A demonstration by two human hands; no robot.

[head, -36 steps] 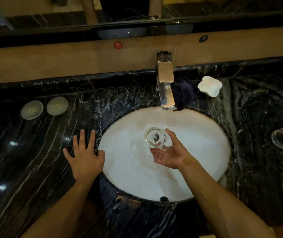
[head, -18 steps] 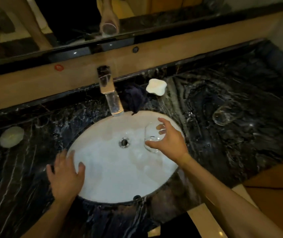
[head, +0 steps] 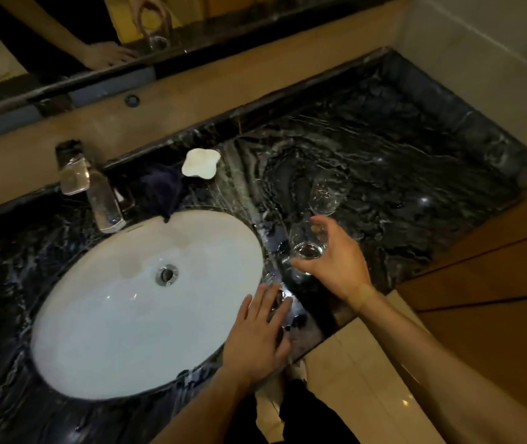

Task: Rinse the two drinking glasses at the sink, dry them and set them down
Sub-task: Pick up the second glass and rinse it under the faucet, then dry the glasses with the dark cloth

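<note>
My right hand grips a clear drinking glass over the black marble counter, just right of the white oval sink. A second clear glass rests on the counter right behind the held one, close to it. My left hand lies flat with fingers spread on the sink's right rim and the counter edge, holding nothing. A dark cloth is bunched behind the sink beside the tap.
A chrome tap stands behind the basin. A white soap dish sits to the right of the cloth. A mirror runs along the back. The counter ends at a tiled wall on the right and drops to a wooden front.
My right hand carried the glass out of the basin to the right, over the counter. My left hand shifted from the sink's left side to its right rim. The view swung right.
</note>
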